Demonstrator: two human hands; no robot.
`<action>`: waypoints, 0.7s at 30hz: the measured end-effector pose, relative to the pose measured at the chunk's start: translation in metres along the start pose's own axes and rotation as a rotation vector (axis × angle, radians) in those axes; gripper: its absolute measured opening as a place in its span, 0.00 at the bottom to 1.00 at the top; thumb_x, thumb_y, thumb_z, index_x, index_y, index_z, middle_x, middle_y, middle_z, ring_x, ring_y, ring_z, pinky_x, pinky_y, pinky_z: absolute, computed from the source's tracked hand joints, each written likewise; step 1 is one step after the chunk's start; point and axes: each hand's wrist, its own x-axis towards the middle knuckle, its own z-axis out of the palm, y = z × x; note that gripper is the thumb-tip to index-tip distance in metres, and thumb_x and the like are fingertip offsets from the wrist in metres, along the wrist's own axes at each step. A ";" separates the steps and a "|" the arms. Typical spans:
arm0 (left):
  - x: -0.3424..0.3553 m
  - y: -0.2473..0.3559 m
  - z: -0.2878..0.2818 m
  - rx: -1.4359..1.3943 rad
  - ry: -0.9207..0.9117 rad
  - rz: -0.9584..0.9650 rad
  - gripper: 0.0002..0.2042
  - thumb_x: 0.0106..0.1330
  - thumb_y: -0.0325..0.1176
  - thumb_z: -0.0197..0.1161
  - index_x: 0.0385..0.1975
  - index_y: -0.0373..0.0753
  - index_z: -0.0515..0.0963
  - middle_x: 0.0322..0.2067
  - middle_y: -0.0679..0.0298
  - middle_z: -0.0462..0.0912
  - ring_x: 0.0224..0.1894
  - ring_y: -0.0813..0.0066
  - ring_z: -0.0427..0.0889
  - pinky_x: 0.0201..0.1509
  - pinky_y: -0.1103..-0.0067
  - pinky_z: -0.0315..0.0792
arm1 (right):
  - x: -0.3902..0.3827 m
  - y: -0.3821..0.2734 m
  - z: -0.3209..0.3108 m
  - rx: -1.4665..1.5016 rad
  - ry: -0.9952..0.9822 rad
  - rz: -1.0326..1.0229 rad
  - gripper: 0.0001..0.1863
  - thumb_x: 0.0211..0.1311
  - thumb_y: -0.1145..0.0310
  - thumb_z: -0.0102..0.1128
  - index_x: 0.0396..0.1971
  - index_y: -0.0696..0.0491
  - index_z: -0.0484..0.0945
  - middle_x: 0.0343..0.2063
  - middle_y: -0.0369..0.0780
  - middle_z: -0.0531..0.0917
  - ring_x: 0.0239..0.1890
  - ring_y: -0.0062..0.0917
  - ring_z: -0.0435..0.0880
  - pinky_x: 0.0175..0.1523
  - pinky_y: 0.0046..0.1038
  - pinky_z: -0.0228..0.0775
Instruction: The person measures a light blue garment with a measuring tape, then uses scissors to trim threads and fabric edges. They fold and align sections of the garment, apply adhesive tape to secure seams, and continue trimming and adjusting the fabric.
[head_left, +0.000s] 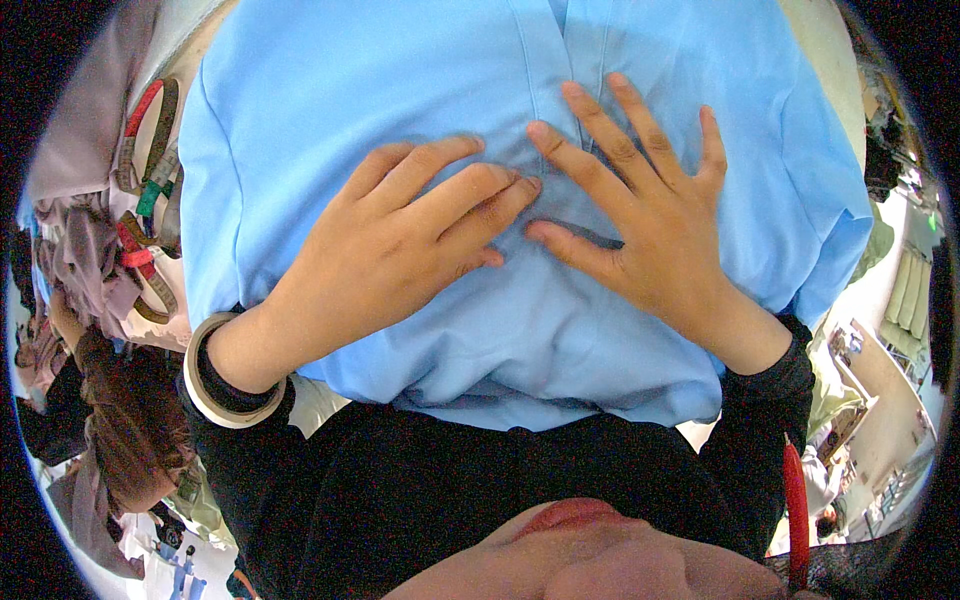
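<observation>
Pale worktop point(838, 62) shows beyond light-blue cloth point(515, 290), spread beneath my left hand point(390, 238) and right hand point(665, 225). It seems only partly smooth: flatter past my fingertips, rumples left nearer my wrists. My right is spread wide; whether my curved left pinches cloth I cannot tell. Left of it lies coiled measuring tape point(152, 196).

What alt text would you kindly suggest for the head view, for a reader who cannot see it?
A person's loosely bent left hand and spread right hand rest on blue cloth. A pale ring circles the left sleeve; looped tape lies at far left.
</observation>
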 end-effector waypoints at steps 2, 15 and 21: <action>0.001 -0.001 0.001 -0.046 0.007 -0.007 0.30 0.55 0.45 0.65 0.61 0.49 0.72 0.53 0.70 0.74 0.59 0.66 0.70 0.58 0.69 0.68 | 0.000 -0.002 -0.001 0.012 0.015 0.008 0.32 0.56 0.42 0.61 0.62 0.33 0.72 0.67 0.31 0.67 0.71 0.28 0.60 0.70 0.53 0.29; 0.007 -0.003 0.010 -0.184 0.182 -0.032 0.24 0.59 0.39 0.64 0.56 0.44 0.73 0.53 0.63 0.72 0.57 0.60 0.70 0.57 0.68 0.69 | 0.021 0.010 0.012 0.313 0.257 0.119 0.14 0.57 0.56 0.65 0.33 0.52 0.80 0.36 0.37 0.79 0.46 0.33 0.74 0.53 0.37 0.60; 0.022 0.008 -0.021 -0.233 0.485 -0.069 0.17 0.63 0.35 0.64 0.50 0.39 0.74 0.49 0.59 0.77 0.52 0.61 0.74 0.52 0.72 0.69 | 0.027 -0.012 -0.012 0.846 0.333 0.115 0.10 0.63 0.62 0.63 0.33 0.54 0.77 0.30 0.37 0.82 0.31 0.26 0.79 0.36 0.27 0.66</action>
